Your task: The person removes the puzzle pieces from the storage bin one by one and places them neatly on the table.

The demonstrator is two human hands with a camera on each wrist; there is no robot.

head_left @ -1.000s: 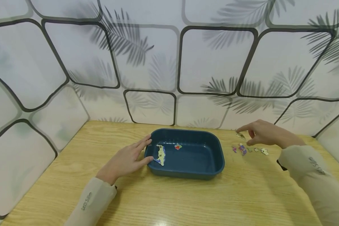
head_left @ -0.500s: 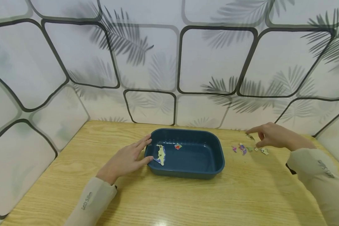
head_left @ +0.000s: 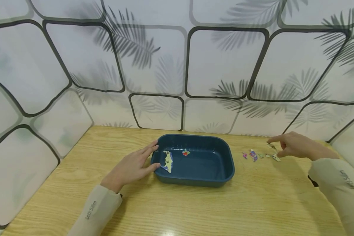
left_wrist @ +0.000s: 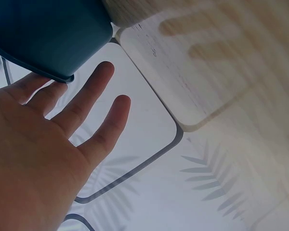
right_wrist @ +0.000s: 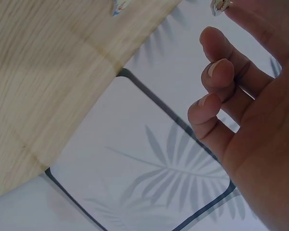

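Observation:
A dark blue rectangular basin [head_left: 194,182] stands on the wooden table in the head view. My left hand [head_left: 129,169] rests its fingers and thumb on the basin's left rim, fingers fairly straight. Inside lie a large cream-and-blue sticker [head_left: 168,162] and a small red-and-green sticker [head_left: 186,153]. To the right, my right hand [head_left: 298,146] holds a pale sticker [head_left: 272,146] between index fingertip and thumb, above the table. In the right wrist view, part of the held sticker [right_wrist: 220,6] shows at the index fingertip; the other fingers are bent.
A row of small stickers lies right of the basin: a pink one [head_left: 245,155], a purple one [head_left: 253,155], a greenish one [head_left: 261,155], a tiny pale one [head_left: 267,155] and a cream one [head_left: 276,158]. A patterned wall [head_left: 213,114] borders the table's [head_left: 194,209] back edge.
My right hand has moved right and slightly nearer with the pale sticker, from above the purple sticker to near the cream one. The left hand and basin have stayed put.

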